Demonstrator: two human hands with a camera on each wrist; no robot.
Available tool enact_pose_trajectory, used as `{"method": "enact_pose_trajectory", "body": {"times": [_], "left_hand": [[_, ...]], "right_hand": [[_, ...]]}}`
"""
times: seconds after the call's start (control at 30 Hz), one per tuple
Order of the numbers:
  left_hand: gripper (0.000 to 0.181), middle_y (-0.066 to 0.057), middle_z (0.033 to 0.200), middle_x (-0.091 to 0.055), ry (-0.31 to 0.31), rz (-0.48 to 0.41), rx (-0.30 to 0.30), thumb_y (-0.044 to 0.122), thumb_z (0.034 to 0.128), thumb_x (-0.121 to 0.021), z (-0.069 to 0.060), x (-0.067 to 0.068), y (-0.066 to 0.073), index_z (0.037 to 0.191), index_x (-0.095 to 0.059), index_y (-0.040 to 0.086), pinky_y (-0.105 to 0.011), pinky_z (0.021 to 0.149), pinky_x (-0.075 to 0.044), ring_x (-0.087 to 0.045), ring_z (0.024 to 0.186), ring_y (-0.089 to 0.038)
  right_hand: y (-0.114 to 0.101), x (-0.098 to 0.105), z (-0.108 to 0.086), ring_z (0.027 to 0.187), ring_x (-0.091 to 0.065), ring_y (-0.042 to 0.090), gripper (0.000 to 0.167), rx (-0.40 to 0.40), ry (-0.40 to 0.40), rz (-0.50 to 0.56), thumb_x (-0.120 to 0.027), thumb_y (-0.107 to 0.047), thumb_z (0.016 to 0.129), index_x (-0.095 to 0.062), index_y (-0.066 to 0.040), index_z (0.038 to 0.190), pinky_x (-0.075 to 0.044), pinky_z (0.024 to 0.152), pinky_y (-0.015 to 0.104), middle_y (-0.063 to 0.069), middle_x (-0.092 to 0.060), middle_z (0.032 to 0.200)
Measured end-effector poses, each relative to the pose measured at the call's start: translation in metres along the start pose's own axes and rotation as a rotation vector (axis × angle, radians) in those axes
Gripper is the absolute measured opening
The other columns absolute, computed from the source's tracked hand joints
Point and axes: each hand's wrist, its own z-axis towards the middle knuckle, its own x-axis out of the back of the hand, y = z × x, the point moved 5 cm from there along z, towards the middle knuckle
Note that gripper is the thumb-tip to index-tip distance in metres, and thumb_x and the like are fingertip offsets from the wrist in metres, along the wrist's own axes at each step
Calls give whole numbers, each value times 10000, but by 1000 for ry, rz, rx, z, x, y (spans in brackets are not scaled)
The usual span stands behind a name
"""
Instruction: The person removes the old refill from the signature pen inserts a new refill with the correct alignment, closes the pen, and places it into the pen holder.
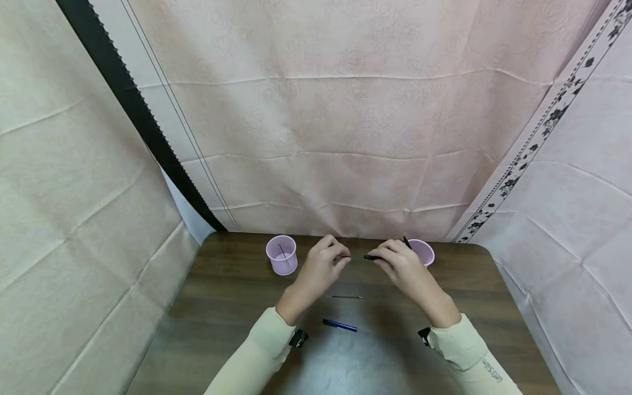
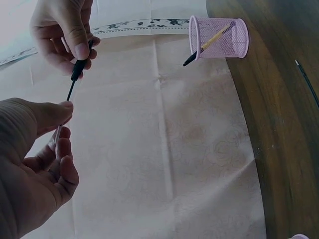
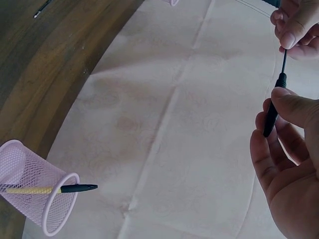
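Observation:
My left hand (image 1: 316, 270) pinches a thin dark pen refill (image 2: 71, 90) between thumb and fingertips. The refill's other end meets a black pen barrel (image 3: 270, 117), which my right hand (image 1: 404, 269) holds between thumb and fingers. Both hands are raised toward the table's far edge, with the refill and barrel in line between them. How far the refill reaches into the barrel is hidden. Below the hands, a second refill (image 1: 345, 297) lies on the table, and nearer the front lies a blue pen piece (image 1: 339, 325).
A pink cup (image 1: 276, 263) with a thin refill in it stands left of my left hand. Behind my right hand is a pink mesh cup (image 3: 32, 172) holding a yellow pen with a black end (image 3: 77, 188). Cloth (image 1: 321, 137) hangs around the wooden table (image 1: 197, 329).

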Motion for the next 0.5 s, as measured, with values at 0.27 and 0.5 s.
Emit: {"method": "enact_pose_trajectory", "body": {"times": [0.27, 0.5], "left_hand": [[66, -18, 878, -598, -28, 111, -36, 94, 870, -830, 4, 2, 4, 882, -769, 115, -276, 725, -527, -604, 832, -156], [60, -6, 882, -589, -64, 138, -34, 106, 877, -827, 5, -2, 5, 897, -775, 128, -258, 723, -522, -594, 837, -146]], "right_hand": [[1, -2, 0, 858, -650, 195, 295, 1, -16, -11, -856, 61, 757, -761, -84, 995, -542, 746, 379, 30, -708, 953], [0, -5, -1, 886, -659, 211, 273, -13, -39, -14, -854, 30, 778, -762, -97, 1002, -547, 753, 398, 27, -710, 970]]}}
